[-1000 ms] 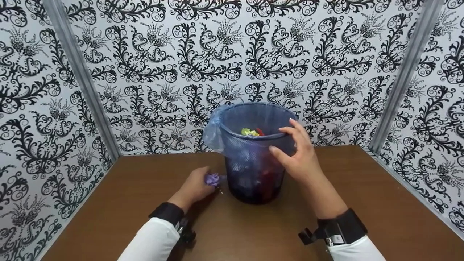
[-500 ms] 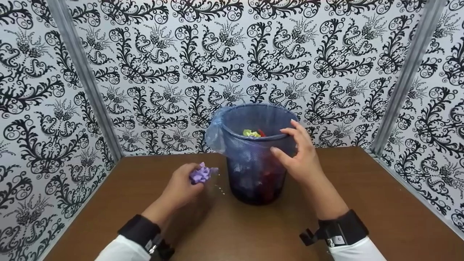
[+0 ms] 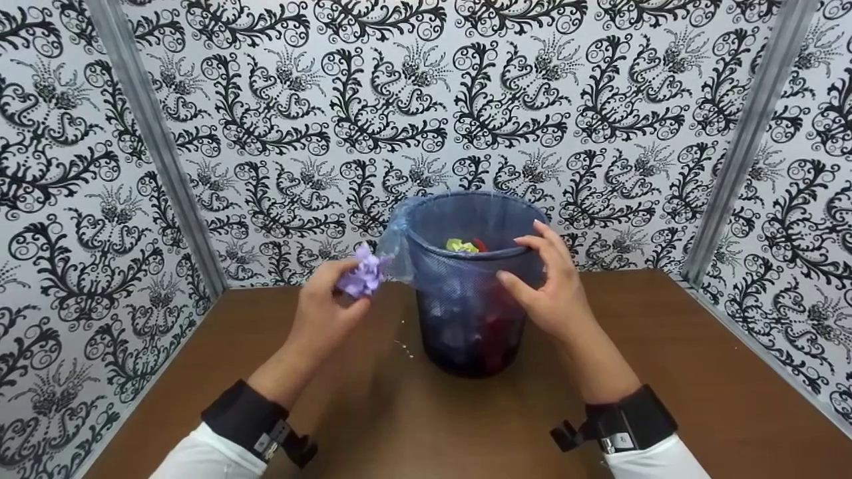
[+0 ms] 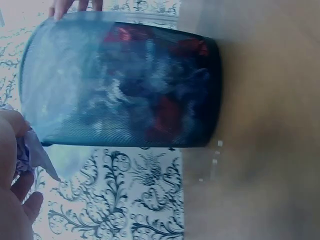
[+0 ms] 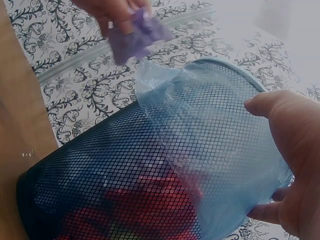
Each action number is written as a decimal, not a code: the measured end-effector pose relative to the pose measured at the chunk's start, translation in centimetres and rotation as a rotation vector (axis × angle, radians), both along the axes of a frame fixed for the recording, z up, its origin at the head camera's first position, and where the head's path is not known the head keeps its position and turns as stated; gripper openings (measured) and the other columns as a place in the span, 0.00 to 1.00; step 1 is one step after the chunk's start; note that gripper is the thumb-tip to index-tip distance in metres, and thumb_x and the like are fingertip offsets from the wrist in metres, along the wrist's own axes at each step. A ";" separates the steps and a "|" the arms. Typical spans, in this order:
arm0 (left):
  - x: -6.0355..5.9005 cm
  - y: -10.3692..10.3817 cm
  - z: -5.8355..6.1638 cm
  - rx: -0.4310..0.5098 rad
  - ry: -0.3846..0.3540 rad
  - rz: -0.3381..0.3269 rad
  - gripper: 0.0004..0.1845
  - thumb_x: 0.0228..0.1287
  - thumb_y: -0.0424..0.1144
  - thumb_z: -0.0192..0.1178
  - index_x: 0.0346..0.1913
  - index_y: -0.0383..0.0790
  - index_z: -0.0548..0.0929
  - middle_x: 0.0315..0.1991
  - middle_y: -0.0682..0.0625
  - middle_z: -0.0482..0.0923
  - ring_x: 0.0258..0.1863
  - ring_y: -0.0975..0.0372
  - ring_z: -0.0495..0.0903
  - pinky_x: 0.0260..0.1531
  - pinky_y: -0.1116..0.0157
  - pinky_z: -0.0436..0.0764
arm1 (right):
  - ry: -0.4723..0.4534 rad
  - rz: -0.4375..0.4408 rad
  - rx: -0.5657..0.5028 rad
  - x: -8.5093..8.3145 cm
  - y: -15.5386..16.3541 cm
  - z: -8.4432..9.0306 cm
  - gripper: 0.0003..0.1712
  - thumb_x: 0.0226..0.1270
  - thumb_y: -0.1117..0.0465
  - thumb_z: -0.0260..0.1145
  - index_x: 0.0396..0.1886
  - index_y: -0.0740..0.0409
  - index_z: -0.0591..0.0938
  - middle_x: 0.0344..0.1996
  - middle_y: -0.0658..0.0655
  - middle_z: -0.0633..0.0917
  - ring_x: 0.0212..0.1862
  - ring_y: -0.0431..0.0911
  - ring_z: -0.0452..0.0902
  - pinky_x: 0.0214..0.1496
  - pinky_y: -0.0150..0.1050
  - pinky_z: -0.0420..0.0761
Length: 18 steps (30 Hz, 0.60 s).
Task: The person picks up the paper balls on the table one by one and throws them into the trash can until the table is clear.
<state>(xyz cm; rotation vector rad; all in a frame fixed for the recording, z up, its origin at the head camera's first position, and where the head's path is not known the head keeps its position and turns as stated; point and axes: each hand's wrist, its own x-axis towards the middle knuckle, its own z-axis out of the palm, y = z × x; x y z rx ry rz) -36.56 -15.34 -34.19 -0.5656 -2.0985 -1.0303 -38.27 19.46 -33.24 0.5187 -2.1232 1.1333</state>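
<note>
My left hand [image 3: 326,306] grips a crumpled purple paper [image 3: 363,274] between thumb and fingers, off the table and left of the bin. The same paper [image 5: 137,37] shows at the top of the right wrist view. A dark mesh waste bin [image 3: 466,326] stands upright, lined with a translucent blue bag [image 3: 399,243] that bunches over its left rim. My right hand [image 3: 556,286] holds the bin's right rim, fingers over the edge and thumb on the outer side. Inside lie a yellow-green crumpled piece [image 3: 460,245] and red crumpled pieces [image 5: 155,200], partly hidden by mesh and bag.
The bin stands on a brown wooden table [image 3: 432,432]. Tiny white scraps [image 3: 405,347] lie on the table just left of its base. Patterned black-and-white panels [image 3: 373,100] enclose the back and both sides, joined by grey posts [image 3: 160,153].
My left hand has lifted the purple paper from low beside the bin's base, up and slightly left, to just below rim height. My right hand stays at the rim.
</note>
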 end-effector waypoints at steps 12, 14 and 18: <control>-1.0 2.2 6.6 0.075 0.066 -0.036 0.26 0.52 0.40 0.72 0.55 0.42 0.78 0.44 0.52 0.77 0.40 0.64 0.78 0.41 0.68 0.81 | -0.008 0.005 0.003 0.2 0.2 0.2 0.31 0.53 0.45 0.75 0.57 0.42 0.76 0.73 0.49 0.60 0.72 0.54 0.56 0.63 0.61 0.68; -1.2 3.1 7.6 0.081 0.064 -0.047 0.26 0.54 0.43 0.71 0.56 0.43 0.77 0.45 0.52 0.77 0.42 0.65 0.78 0.42 0.69 0.81 | -0.009 0.001 0.005 0.2 0.2 0.1 0.31 0.53 0.45 0.75 0.57 0.41 0.76 0.73 0.49 0.60 0.72 0.54 0.56 0.62 0.62 0.68; -1.9 5.1 9.1 0.095 0.055 -0.092 0.28 0.55 0.48 0.70 0.57 0.44 0.76 0.48 0.53 0.78 0.45 0.66 0.79 0.45 0.71 0.80 | -0.010 0.001 0.005 0.2 0.2 0.1 0.31 0.53 0.44 0.75 0.57 0.41 0.76 0.74 0.49 0.60 0.73 0.54 0.56 0.64 0.63 0.66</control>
